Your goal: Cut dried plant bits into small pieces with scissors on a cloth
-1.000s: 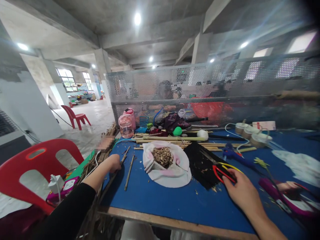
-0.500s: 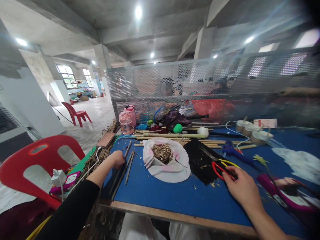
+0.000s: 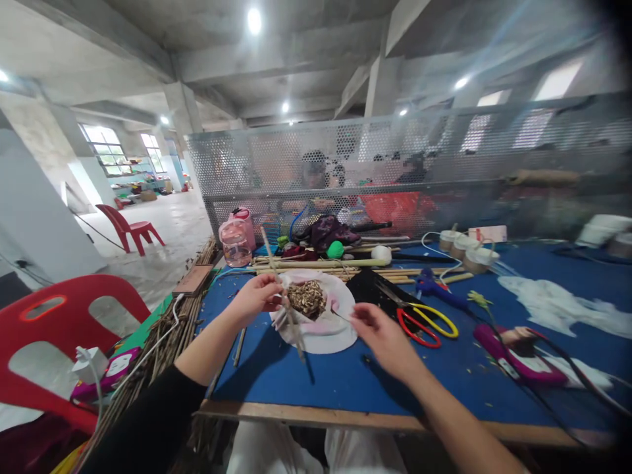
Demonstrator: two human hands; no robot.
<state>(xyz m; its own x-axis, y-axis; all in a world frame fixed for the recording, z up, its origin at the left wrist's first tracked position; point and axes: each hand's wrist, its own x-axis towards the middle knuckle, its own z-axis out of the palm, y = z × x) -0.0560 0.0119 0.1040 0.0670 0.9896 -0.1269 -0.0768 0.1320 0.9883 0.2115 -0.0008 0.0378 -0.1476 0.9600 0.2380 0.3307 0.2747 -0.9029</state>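
My left hand (image 3: pixel 257 294) pinches a thin grey-brown stick (image 3: pixel 292 317), holding it tilted above the table in front of a bundle of wood-like chips (image 3: pixel 307 299). The chips lie on a round white cloth (image 3: pixel 336 336) with pink patches. Reaching in from the right, my right hand (image 3: pixel 382 332) is at the cloth's right edge, fingers loosely bent and apart, with no held thing visible. Scissors (image 3: pixel 424 322) with one red and one yellow handle lie on the table just right of that hand, blades over a black cloth (image 3: pixel 368 284).
Bamboo-coloured rods (image 3: pixel 340 262) lie across the table's back, before a perforated metal screen (image 3: pixel 276 164). A green yarn ball (image 3: pixel 335 249) sits behind them. A blue glue gun (image 3: pixel 434 284) lies to the right. Brown sticks (image 3: pixel 162 349) are bundled at left beside a red chair (image 3: pixel 64 329).
My left hand has lifted a stick from the table and brought it rightward before the white cloth. My right hand has let go of the scissors and moved left. The view has shifted rightward.
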